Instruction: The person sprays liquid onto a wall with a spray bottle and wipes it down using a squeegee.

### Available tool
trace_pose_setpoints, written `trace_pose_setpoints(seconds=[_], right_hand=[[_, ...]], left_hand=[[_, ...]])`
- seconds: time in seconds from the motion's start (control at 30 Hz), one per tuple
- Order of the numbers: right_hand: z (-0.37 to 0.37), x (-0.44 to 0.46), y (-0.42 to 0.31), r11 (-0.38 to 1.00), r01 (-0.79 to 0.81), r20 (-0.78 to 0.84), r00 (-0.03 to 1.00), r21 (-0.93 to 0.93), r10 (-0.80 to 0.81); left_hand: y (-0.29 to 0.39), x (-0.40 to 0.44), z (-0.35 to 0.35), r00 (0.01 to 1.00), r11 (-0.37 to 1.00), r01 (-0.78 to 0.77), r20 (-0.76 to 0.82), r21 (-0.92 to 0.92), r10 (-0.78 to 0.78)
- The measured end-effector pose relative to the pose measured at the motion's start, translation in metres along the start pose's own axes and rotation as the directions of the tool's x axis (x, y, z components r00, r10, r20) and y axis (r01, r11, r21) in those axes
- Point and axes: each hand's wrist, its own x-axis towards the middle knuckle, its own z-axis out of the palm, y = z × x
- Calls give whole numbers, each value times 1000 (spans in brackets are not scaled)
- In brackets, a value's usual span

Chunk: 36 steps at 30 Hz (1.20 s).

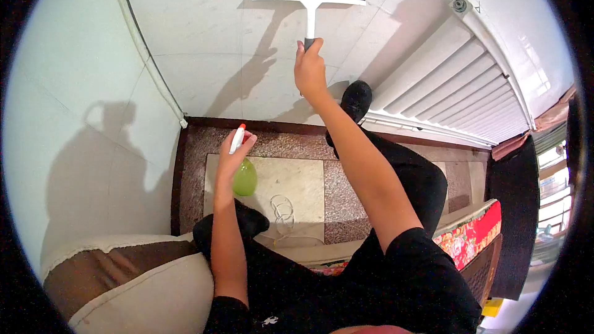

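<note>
My right hand (310,69) is wrapped round the dark grip of a white squeegee (311,15). The squeegee's wide head with its dark blade lies at or close to the white tiled wall (198,31); whether it touches cannot be told. Lower and to the left, my left hand (232,153) is closed round the neck of a spray bottle (245,178). The bottle has a white and red trigger head and a green body, and it hangs above the floor. Part of the bottle is hidden behind the hand.
A white radiator (445,80) stands along the wall at the right. A beige padded seat (148,291) is at the lower left. A coiled pale cord (283,215) lies on the tiled floor near my feet. Red floral fabric (473,235) shows at the right.
</note>
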Motion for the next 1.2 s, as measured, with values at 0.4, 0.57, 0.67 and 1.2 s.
trace_pose_setpoints(seconds=[0.4, 0.57, 0.67, 1.2], right_hand=[[-10, -81, 37, 971, 181, 71, 983, -158, -171], [-23, -66, 36, 914, 279, 153, 958, -294, -243], [-27, -59, 34, 873, 354, 177, 934, -334, -311], [23, -30, -58, 781, 556, 448, 798, -286, -404]], left_hand=[[-1, 2, 5, 1000, 999, -22, 1, 23, 22], [-4, 3, -2, 974, 980, 3, 221, 201, -49], [-15, 6, -4, 949, 951, -25, 306, 307, -74], [-56, 8, 5, 885, 829, -268, 465, 490, 11]])
